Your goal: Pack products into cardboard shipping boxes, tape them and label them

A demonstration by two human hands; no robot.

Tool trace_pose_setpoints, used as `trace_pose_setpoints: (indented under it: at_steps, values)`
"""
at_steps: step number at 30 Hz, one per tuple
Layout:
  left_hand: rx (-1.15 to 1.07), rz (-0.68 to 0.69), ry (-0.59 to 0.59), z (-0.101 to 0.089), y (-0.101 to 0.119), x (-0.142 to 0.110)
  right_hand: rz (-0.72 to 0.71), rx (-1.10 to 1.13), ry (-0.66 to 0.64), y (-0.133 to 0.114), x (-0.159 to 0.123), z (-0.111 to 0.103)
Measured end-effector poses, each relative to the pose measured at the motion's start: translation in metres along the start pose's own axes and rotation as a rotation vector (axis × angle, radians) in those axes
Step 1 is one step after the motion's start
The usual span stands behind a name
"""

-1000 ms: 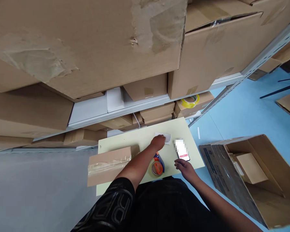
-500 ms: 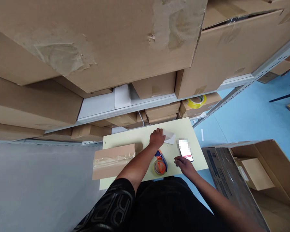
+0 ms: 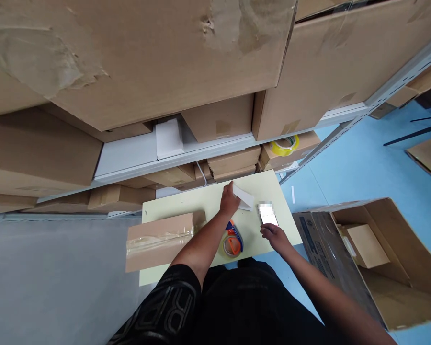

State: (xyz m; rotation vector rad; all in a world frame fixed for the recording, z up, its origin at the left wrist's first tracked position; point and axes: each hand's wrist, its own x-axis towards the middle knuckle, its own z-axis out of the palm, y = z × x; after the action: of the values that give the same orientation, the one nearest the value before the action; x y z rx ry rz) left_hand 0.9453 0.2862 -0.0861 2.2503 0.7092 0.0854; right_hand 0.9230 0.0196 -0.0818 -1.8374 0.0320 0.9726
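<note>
At the far side of the small pale-yellow table (image 3: 187,201), my left hand (image 3: 230,200) is closed on the left end of a folded white paper (image 3: 243,195). One flap of the paper stands raised above the lower part. My right hand (image 3: 276,238) has its fingers bent together at the near end of a phone (image 3: 269,216), covering part of it; whether they grip it is hidden. The phone lies flat with a lit screen, partly blurred. Below my left wrist lies an orange and blue tape dispenser (image 3: 233,243) with a roll in it. A taped cardboard box (image 3: 160,242) rests left of my forearm.
Ahead, a grey metal shelf (image 3: 129,167) holds large cardboard boxes (image 3: 165,62), and a yellow tape roll (image 3: 284,145) sits on a lower box. To the right, a big open carton (image 3: 413,268) contains a smaller box (image 3: 368,245). A flattened cardboard piece (image 3: 429,158) lies on the blue floor.
My left hand has raised a flap of the white paper. My right hand has come over the phone's near end, its fingers more bent. The whole view has shifted slightly.
</note>
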Motion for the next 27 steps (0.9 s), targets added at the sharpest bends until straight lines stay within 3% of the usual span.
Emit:
trace_pose_setpoints:
  at_steps: [4,7,12,15,21,27]
  values:
    - [-0.126,-0.003,0.007,0.004,0.001,-0.003,0.001,0.029,0.026,-0.015,0.018,-0.005]
    - [-0.147,0.010,-0.063,0.008,0.006,-0.009,-0.027,0.092,0.076,-0.030,0.032,-0.009]
    - [0.074,0.311,-0.316,0.018,0.012,-0.020,-0.080,0.170,0.169,-0.055,0.048,-0.020]
    - [0.230,0.377,-0.397,0.027,0.014,-0.022,-0.107,0.130,0.188,-0.063,0.049,-0.024]
    - [0.476,0.381,-0.469,0.042,0.015,-0.016,-0.086,0.048,0.272,-0.062,0.049,-0.027]
    - [0.519,0.342,-0.501,0.050,0.013,-0.011,-0.058,0.041,0.293,-0.054,0.062,-0.029]
